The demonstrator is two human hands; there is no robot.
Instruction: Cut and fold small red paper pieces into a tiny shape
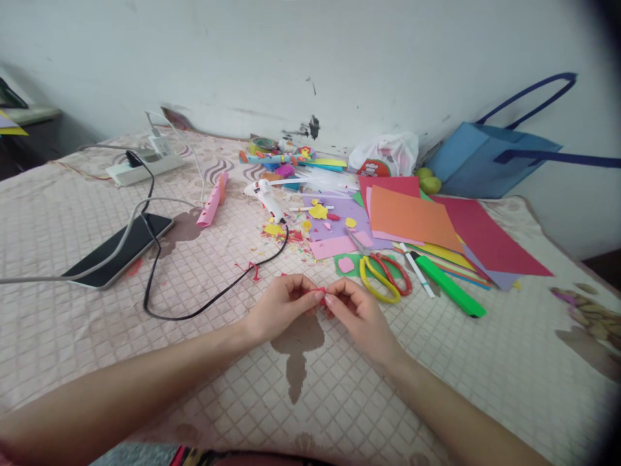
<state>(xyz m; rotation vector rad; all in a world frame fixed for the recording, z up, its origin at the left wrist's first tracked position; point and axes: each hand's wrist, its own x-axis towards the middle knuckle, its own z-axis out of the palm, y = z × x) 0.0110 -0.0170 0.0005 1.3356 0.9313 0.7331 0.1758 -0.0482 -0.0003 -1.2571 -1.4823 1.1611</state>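
Note:
My left hand (284, 303) and my right hand (356, 309) meet fingertip to fingertip over the pink quilted cover (339, 388). Between them they pinch a small red paper piece (321, 292), mostly hidden by the fingers. Just beyond my right hand lie scissors with yellow and red handles (381, 272) on a green scrap. A white glue gun (268, 197) lies farther back, its black cord (204, 304) looping toward my left hand.
Coloured paper sheets (422, 220) fan out at the right, with a green marker (449, 285) and a white pen (417, 270). A phone (121, 249) and power strip (145, 169) lie at the left. A blue bag (490, 158) and white plastic bag (385, 154) stand against the wall.

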